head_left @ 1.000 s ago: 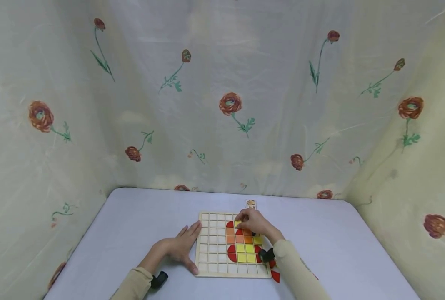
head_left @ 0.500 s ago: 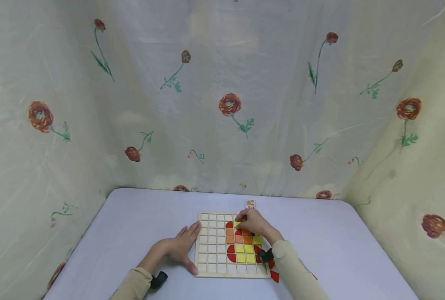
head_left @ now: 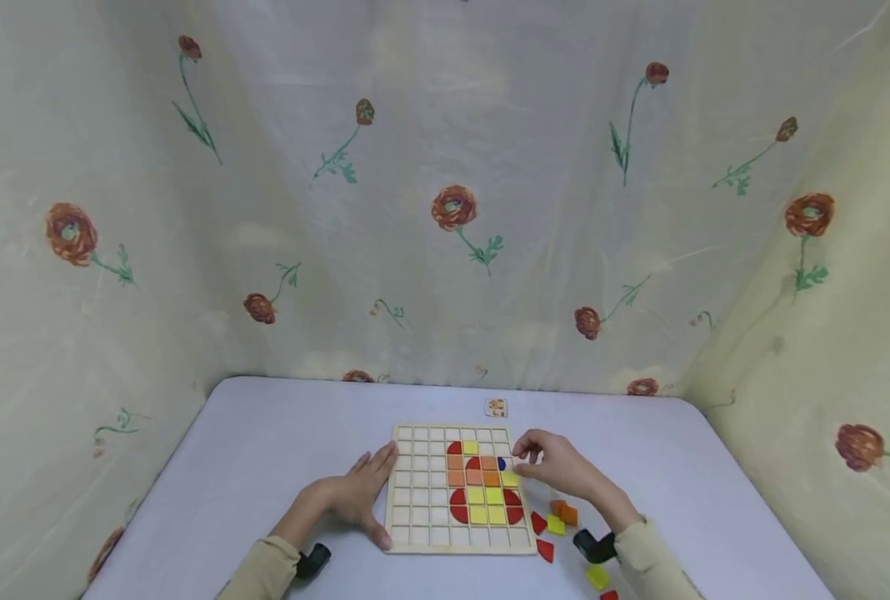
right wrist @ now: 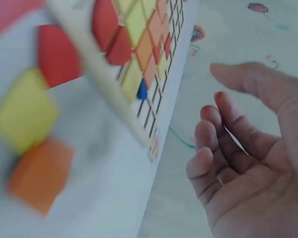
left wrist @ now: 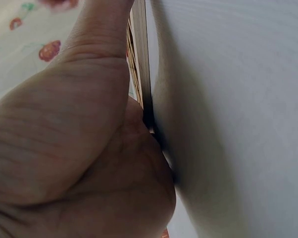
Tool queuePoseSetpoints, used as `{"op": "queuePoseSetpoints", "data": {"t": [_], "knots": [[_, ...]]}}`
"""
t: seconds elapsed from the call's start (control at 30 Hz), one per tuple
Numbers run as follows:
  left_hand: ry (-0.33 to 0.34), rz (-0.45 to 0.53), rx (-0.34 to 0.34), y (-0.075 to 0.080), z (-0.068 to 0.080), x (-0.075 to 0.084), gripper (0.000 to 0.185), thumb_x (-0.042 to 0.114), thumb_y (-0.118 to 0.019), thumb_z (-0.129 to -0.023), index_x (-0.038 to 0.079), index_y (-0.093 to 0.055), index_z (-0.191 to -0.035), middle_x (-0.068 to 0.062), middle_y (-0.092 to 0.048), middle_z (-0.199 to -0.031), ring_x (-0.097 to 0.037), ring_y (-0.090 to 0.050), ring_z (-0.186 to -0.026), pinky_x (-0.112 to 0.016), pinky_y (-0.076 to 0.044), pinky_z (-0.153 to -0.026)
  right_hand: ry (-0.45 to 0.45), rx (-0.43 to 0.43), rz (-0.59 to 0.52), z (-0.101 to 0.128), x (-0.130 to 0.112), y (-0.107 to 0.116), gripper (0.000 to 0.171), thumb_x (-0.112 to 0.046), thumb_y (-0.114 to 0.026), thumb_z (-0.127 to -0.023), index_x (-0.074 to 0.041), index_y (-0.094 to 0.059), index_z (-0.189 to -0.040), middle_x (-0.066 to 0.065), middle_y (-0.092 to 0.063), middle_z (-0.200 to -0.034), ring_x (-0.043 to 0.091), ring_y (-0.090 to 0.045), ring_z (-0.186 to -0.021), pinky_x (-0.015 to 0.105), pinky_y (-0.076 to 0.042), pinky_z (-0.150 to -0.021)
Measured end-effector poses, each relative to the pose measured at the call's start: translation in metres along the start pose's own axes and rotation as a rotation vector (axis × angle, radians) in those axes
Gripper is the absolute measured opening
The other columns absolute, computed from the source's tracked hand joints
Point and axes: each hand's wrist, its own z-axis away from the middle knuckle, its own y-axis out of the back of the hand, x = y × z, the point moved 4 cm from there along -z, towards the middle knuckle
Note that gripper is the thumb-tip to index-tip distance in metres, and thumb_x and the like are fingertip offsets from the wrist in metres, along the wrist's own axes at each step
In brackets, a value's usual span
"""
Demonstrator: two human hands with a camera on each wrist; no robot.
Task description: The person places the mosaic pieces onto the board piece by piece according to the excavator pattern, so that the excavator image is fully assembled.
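A wooden grid board [head_left: 415, 483] lies on the white table and is partly filled with red, orange and yellow tiles. A yellow tile [head_left: 471, 447] sits near its top, and a small blue piece [head_left: 501, 463] sits toward its right side. My left hand [head_left: 366, 492] rests flat on the table against the board's left edge, thumb at the front corner; the left wrist view shows my palm [left wrist: 89, 148] against the board's edge [left wrist: 140, 59]. My right hand [head_left: 529, 457] hovers just off the board's right edge, its fingers [right wrist: 213, 148] relaxed and empty.
Loose tiles lie right of the board: red [head_left: 537, 522], yellow [head_left: 555, 525], orange [head_left: 567, 512], another red [head_left: 545, 550] and another yellow [head_left: 597, 577]. A small picture card [head_left: 497, 407] lies behind the board. Flowered curtains enclose the table on three sides.
My right hand has let go of the yellow tile near the board's top and drawn back to the right, off the board. The blue piece now shows. My left hand has stayed put.
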Motion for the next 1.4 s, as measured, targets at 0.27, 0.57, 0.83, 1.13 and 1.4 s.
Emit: {"op": "queuePoseSetpoints", "data": {"t": [0.27, 0.57, 0.83, 1.13, 1.4], "knots": [[0.019, -0.005, 0.006, -0.001, -0.003, -0.002, 0.142, 0.066, -0.081, -0.058, 0.002, 0.002, -0.154, -0.015, 0.006, -0.163, -0.026, 0.003, -0.151, -0.044, -0.003, -0.124, -0.02, -0.137, -0.026, 0.053, 0.016, -0.003, 0.021, -0.014, -0.076, -0.081, -0.009, -0.062, -0.097, 0.002, -0.058, -0.086, 0.017, -0.05, -0.08, 0.022, -0.044, -0.061], [0.025, 0.014, -0.003, -0.003, -0.005, -0.001, 0.143, 0.067, -0.081, -0.057, 0.003, 0.002, -0.155, -0.013, 0.006, -0.163, -0.025, 0.003, -0.151, -0.044, -0.002, -0.124, -0.06, -0.168, -0.05, 0.096, 0.047, 0.0, 0.025, -0.017, -0.077, -0.081, -0.005, -0.062, -0.097, 0.002, -0.06, -0.086, 0.016, -0.05, -0.077, 0.022, -0.043, -0.061], [0.027, 0.025, -0.005, -0.002, -0.006, -0.002, 0.143, 0.067, -0.081, -0.056, 0.004, 0.002, -0.155, -0.013, 0.007, -0.163, -0.025, 0.004, -0.151, -0.044, -0.001, -0.124, -0.142, -0.094, -0.068, 0.132, 0.082, 0.013, 0.033, -0.023, -0.077, -0.081, -0.003, -0.06, -0.101, 0.001, -0.059, -0.088, 0.011, -0.048, -0.074, 0.021, -0.043, -0.06], [0.033, 0.016, -0.007, -0.003, -0.006, -0.005, 0.145, 0.069, -0.08, -0.055, 0.004, 0.003, -0.155, -0.012, 0.007, -0.163, -0.025, 0.004, -0.151, -0.044, -0.001, -0.124, -0.336, -0.043, -0.094, 0.161, 0.094, -0.003, 0.03, -0.023, -0.077, -0.082, -0.002, -0.06, -0.097, 0.001, -0.053, -0.081, 0.014, -0.048, -0.074, 0.02, -0.04, -0.059], [0.025, 0.019, -0.003, -0.005, -0.008, -0.007, 0.144, 0.07, -0.079, -0.056, 0.005, 0.003, -0.155, -0.013, 0.008, -0.163, -0.025, 0.005, -0.151, -0.043, -0.001, -0.124, -0.414, 0.053, -0.069, 0.16, 0.102, -0.022, 0.021, -0.009, -0.075, -0.082, -0.002, -0.064, -0.098, 0.0, -0.056, -0.081, 0.014, -0.049, -0.075, 0.019, -0.041, -0.06]]}}
